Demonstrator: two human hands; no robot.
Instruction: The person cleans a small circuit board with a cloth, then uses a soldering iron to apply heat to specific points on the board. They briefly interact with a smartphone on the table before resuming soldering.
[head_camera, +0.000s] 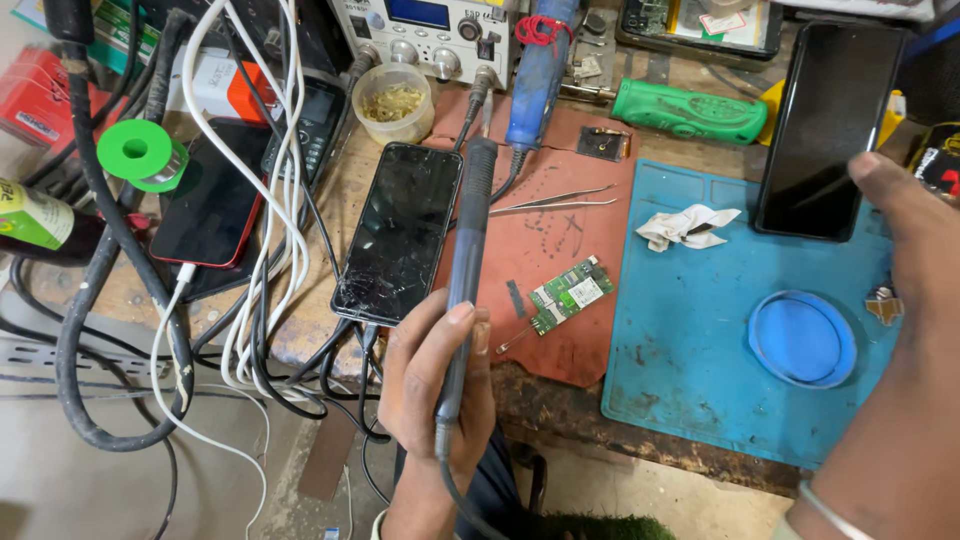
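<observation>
My left hand (425, 390) grips the dark handle of a soldering iron (468, 230), which points away from me over the reddish mat (560, 250). A small green circuit board (570, 293) lies on that mat just right of the hand. A black phone with a cracked screen (400, 230) rests left of the iron. My right hand (915, 260) reaches in from the right, its thumb on the lower right edge of a second black phone (825, 120), which it holds tilted above the blue mat (690, 330).
Tweezers (555, 203) lie on the reddish mat. On the blue mat are a crumpled tissue (685, 227) and a round blue lid (802, 338). Tangled cables (260, 250), a red phone (210, 200) and a green solder spool (140, 152) crowd the left. A green tool (690, 110) lies at the back.
</observation>
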